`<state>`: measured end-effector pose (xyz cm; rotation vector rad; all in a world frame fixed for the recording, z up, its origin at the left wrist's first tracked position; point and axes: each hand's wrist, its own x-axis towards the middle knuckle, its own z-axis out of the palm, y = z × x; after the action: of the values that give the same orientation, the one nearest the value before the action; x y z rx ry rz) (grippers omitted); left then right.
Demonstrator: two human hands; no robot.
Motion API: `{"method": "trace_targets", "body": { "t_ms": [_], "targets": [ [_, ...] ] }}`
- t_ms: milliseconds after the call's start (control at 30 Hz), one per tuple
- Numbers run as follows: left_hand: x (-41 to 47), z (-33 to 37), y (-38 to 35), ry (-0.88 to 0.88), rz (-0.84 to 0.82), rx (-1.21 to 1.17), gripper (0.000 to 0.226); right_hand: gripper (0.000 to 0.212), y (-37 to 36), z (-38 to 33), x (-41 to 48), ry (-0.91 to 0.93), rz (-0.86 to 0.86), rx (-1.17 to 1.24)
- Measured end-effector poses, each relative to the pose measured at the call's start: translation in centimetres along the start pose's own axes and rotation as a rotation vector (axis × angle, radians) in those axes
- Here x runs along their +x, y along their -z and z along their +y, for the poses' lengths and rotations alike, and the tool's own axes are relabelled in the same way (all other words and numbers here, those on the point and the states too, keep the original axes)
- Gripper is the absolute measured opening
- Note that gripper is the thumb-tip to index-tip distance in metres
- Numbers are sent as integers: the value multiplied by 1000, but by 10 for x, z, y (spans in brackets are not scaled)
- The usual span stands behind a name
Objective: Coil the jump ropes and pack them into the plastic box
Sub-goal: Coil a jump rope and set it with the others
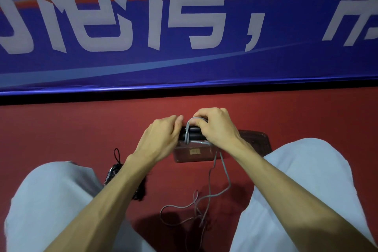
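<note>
Left hand (161, 139): seen from the back, fingers curled down over the left end of a pair of black handles (193, 132) and gripping them. The fingertips are hidden on the far side.
Right hand (216, 127): just beside the left hand, knuckles nearly touching it. Its fingers are bent tight and pinch a loop of grey rope (225, 169) on top of the handles.
Black handles: lying side by side between the two hands, mostly covered by them.
Grey rope: a few turns cross the handles between the hands. From under the right hand two strands hang down towards the person and end in a loose tangle on the floor between the knees.
Plastic box (257, 141): clear and rectangular, on the floor directly beneath both hands. One end sticks out beyond the right wrist. Whether the handles touch it cannot be told.
Black coiled rope (114, 172): a second bundle on the floor, below the left forearm and partly hidden by it, with a small loop sticking out at its far end.
Floor (61, 129): red.
Knees (51, 200): in pale grey trousers, one outside each forearm.
Banner (184, 57): blue with large white characters, standing beyond the hands.
</note>
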<state>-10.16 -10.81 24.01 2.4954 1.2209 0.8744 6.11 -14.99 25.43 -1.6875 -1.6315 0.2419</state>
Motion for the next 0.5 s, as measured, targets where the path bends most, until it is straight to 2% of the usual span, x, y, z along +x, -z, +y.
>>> {"method": "trace_targets", "body": {
  "t_ms": [133,267,333,433,500],
  "targets": [
    [-2,-7,-6,-116,-196,-100,46,11,7,-1,-2,-65,17,-54],
    [-4,-14,-11,-201,-249,-43,52,10,7,-2,-7,-95,-7,-71],
    [-3,-12,-6,-190,-289,-61,61,11,10,1,-4,-108,-40,-34],
    [-4,-5,5,-112,-427,-234,61,20,22,4,2,-166,-119,33],
    [-5,-4,12,-99,-494,-340,59,24,31,7,4,-211,-213,190]
  ]
}}
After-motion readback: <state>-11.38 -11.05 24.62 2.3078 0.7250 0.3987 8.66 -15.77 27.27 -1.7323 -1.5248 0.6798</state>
